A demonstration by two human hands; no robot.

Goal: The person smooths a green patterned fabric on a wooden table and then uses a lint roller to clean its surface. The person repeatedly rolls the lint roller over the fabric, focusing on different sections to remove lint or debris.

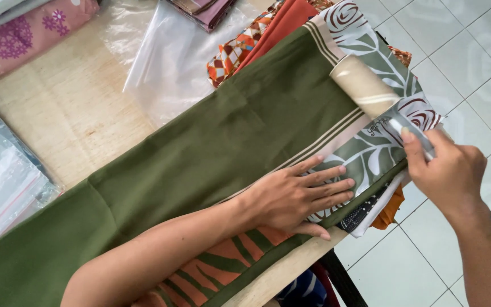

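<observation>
A long olive-green cloth [211,153] with beige stripes and a leaf-and-rose printed end lies diagonally across the wooden table [63,108]. My left hand [299,196] rests flat, fingers spread, on the printed part near the table's right edge. My right hand [444,170] is beyond the table edge and pinches the printed end of the cloth [413,122], lifting it. Part of that end is curled into a beige roll [362,85].
Clear plastic bags [171,57] lie at the back and the left edge [1,187]. Folded patterned fabrics [257,34] sit behind the green cloth, a pink one [24,34] at top left. An orange cloth [390,210] hangs under the edge. White tiled floor [461,45] lies to the right.
</observation>
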